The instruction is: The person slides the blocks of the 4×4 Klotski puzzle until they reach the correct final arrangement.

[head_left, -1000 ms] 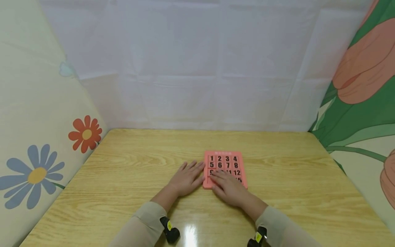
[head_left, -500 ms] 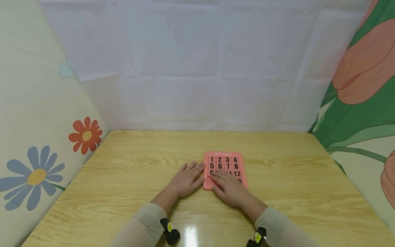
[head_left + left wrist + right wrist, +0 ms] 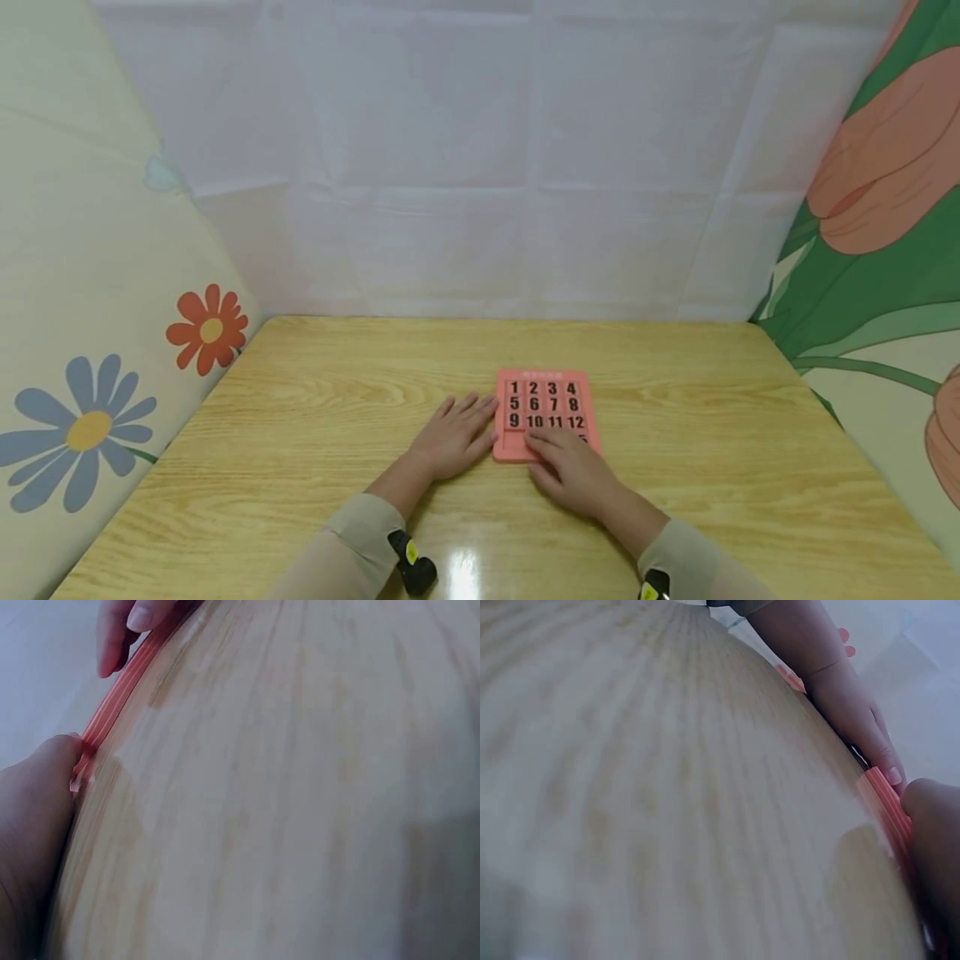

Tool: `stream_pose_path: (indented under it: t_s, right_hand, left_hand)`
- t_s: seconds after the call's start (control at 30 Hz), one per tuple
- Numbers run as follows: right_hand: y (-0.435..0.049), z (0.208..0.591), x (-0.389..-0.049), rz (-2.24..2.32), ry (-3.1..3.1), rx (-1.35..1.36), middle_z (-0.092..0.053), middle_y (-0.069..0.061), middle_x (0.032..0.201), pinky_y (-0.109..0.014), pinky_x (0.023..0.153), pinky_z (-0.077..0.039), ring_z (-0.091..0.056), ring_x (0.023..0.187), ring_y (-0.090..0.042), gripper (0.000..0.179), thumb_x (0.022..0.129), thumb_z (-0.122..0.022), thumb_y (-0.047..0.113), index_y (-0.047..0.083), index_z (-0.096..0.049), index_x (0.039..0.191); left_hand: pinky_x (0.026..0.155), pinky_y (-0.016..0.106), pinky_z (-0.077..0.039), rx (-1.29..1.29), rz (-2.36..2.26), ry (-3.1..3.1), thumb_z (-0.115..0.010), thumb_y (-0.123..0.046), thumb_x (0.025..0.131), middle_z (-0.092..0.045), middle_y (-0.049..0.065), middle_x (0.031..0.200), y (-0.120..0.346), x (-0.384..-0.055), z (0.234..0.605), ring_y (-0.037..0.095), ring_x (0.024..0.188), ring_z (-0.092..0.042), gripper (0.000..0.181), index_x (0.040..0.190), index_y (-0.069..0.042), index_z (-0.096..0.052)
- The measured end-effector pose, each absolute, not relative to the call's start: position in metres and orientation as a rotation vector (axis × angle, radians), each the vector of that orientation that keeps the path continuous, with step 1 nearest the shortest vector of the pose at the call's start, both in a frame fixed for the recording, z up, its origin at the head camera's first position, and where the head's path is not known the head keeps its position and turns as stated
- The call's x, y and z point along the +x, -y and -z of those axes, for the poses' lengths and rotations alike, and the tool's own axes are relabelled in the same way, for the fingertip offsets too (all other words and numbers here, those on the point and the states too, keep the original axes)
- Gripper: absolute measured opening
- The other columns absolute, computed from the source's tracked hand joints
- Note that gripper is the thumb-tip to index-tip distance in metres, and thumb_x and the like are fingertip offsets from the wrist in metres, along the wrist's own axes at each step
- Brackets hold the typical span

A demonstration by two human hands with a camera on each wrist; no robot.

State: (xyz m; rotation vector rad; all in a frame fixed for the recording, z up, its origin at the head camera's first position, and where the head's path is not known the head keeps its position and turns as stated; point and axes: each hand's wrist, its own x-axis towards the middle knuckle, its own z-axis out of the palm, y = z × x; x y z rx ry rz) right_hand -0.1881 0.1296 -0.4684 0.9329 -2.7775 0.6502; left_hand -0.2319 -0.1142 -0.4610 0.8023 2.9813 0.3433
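Observation:
A pink sliding number puzzle [image 3: 546,373] lies flat on the table, its rows reading 1 to 12 from the top. The front-left slot [image 3: 513,442] shows bare pink, and part of the 15 tile [image 3: 583,439] peeks out on the right. My left hand [image 3: 452,437] rests flat with fingertips and thumb against the puzzle's left edge. Over the front row lies my right hand [image 3: 576,473], fingers extended onto the tiles and hiding those beneath, thumb just off the front edge. Both wrist views catch the puzzle's pink side [image 3: 124,690] low along the tabletop.
The wood-grain table [image 3: 360,358] spreads around the puzzle. A white cloth [image 3: 480,167] hangs behind it, with flower-printed cloths at left [image 3: 75,250] and right [image 3: 885,275]. A wrist camera [image 3: 414,567] sits at the left cuff.
My right hand has slid back toward me and to the right, uncovering the 9, 10 and 11 tiles and more of the bare slot. The left hand stays put.

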Motion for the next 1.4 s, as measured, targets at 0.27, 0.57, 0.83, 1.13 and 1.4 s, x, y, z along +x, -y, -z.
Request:
stream_pose_path:
  t_s: [0.27,0.57,0.83,1.13,1.4]
  right_hand:
    - [-0.137,0.475,-0.183,-0.550,2.691,0.987,-0.060,-0.005,0.138,-0.043,0.113,-0.040,-0.052,0.132,-0.025,0.042,0.095,-0.060,0.032,0.013,-0.062,0.133]
    - [-0.134,0.475,-0.182,-0.544,2.684,0.996,-0.061,-0.005,0.136,-0.043,0.112,-0.042,-0.054,0.131,-0.025,0.042,0.096,-0.059,0.031,0.012,-0.062,0.133]
    - [-0.127,0.474,-0.182,-0.544,2.676,1.017,-0.060,-0.006,0.138,-0.044,0.112,-0.041,-0.054,0.131,-0.026,0.044,0.095,-0.060,0.031,0.011,-0.061,0.134]
    - [-0.119,0.473,-0.183,-0.563,2.696,1.030,-0.059,-0.007,0.139,-0.044,0.113,-0.040,-0.053,0.132,-0.026,0.044,0.096,-0.058,0.031,0.011,-0.060,0.135]
    - [-0.111,0.471,-0.182,-0.563,2.685,1.039,-0.059,-0.008,0.139,-0.042,0.112,-0.042,-0.053,0.131,-0.026,0.045,0.096,-0.058,0.030,0.009,-0.060,0.135]
  left_hand:
    - [0.125,0.052,-0.012,0.810,-0.350,-2.982,-0.035,-0.046,0.104,-0.033,0.000,0.160,0.114,-0.233,0.462,0.027,0.151,-0.023,0.060,0.155,-0.015,-0.031]
    - [0.125,0.051,-0.012,0.806,-0.341,-2.980,-0.035,-0.046,0.104,-0.032,0.000,0.160,0.114,-0.234,0.464,0.026,0.151,-0.023,0.059,0.155,-0.015,-0.031]
    - [0.125,0.051,-0.012,0.809,-0.357,-2.980,-0.035,-0.045,0.105,-0.033,0.001,0.160,0.114,-0.232,0.463,0.027,0.151,-0.023,0.059,0.155,-0.015,-0.031]
    - [0.125,0.052,-0.013,0.818,-0.345,-2.995,-0.035,-0.045,0.105,-0.033,0.001,0.160,0.114,-0.234,0.466,0.027,0.151,-0.024,0.059,0.155,-0.014,-0.031]
    - [0.124,0.052,-0.013,0.819,-0.350,-2.985,-0.036,-0.045,0.104,-0.034,0.001,0.160,0.115,-0.234,0.465,0.027,0.151,-0.024,0.059,0.155,-0.014,-0.031]
